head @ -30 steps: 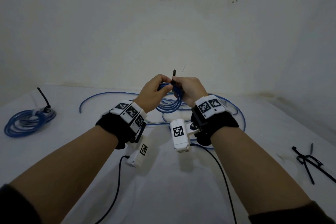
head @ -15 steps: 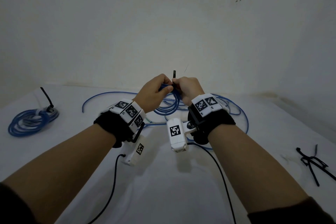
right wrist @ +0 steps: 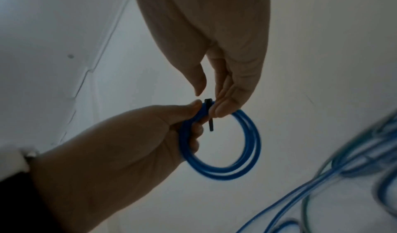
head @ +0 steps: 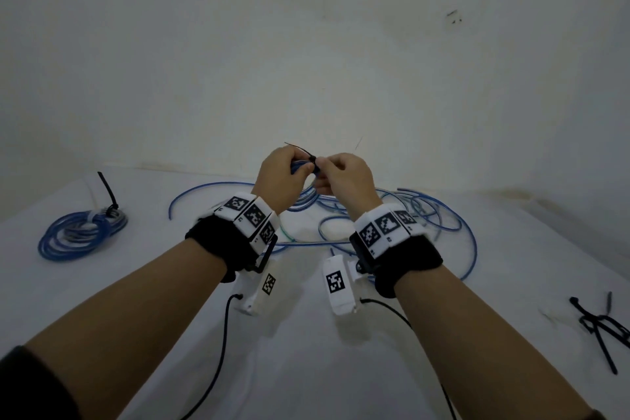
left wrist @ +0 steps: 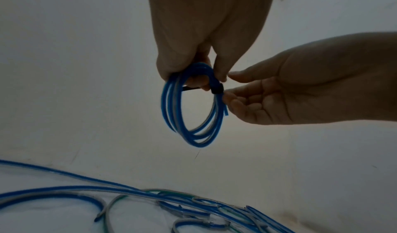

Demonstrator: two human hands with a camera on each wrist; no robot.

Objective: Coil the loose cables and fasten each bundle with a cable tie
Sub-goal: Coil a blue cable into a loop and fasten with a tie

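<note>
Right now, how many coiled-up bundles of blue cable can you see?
2. One tied bundle lies on the table's far left; one small coil is gripped in the left hand. More could hide in the loose tangle.

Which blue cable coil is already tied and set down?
The coil at the far left of the table, with a black tie tail sticking up. The other coil is up in the left hand, its tie just wrapped on.

Black wristbands (head: 218,242) with white checker-marked tags, white cameras (head: 337,283), dark sleeves.
</note>
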